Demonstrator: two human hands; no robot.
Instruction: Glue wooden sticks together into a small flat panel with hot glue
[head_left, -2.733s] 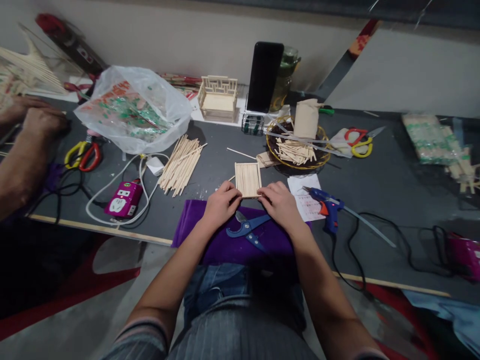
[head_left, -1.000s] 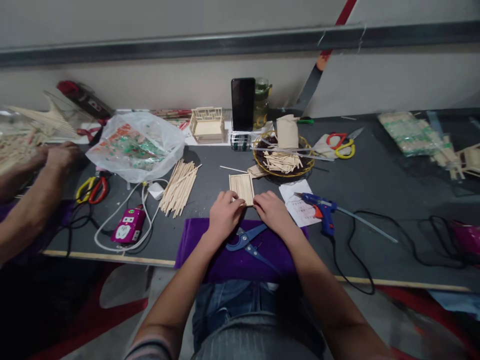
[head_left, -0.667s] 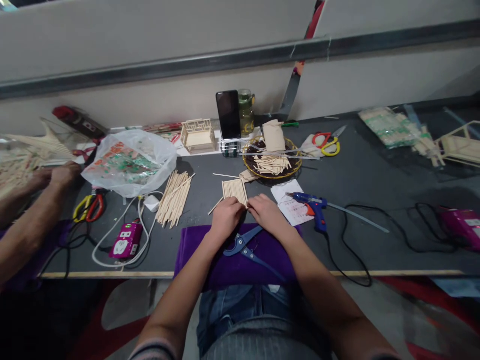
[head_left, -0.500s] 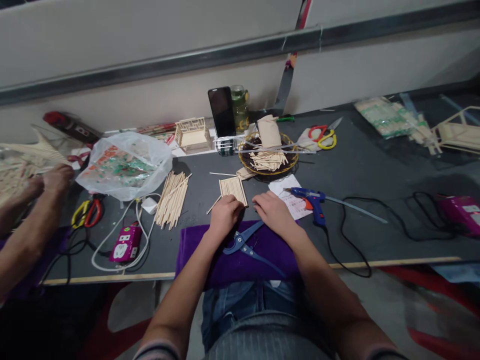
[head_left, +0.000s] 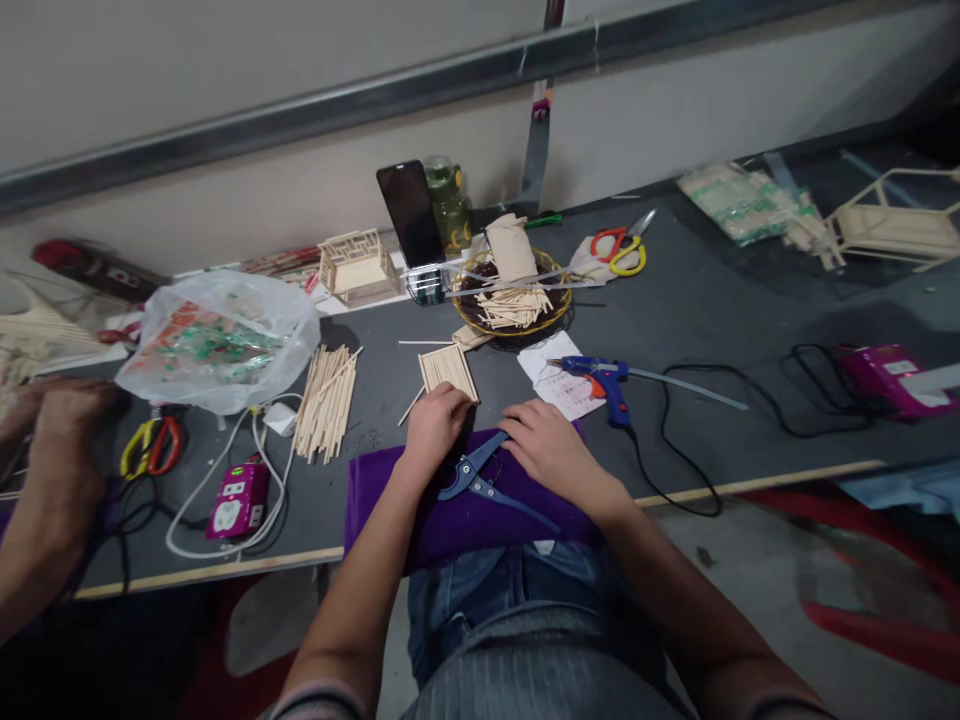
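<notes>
My left hand (head_left: 437,425) is at the near edge of a small flat panel of thin wooden sticks (head_left: 448,372) lying on the dark table. Its fingers are pressed together on the panel's near corner. My right hand (head_left: 541,437) rests to the right, fingers stretched out and a little apart, holding nothing. Its thumb side is beside one handle of a blue cutter (head_left: 480,478), which lies on a folded purple cloth (head_left: 390,500). A loose stick (head_left: 411,405) lies at the panel's left.
Left are a stick bundle (head_left: 328,402), a plastic bag (head_left: 221,340), a purple power socket (head_left: 238,498) and a co-worker's arms (head_left: 64,480). Behind stand a phone (head_left: 409,212) and a basket (head_left: 556,312). Right lie a blue glue gun (head_left: 604,378), its cord, and scissors (head_left: 621,250).
My right hand has shifted slightly away from the panel, nearer to the cutter's handle. My left hand stays at the panel's edge. The whole view has shifted somewhat.
</notes>
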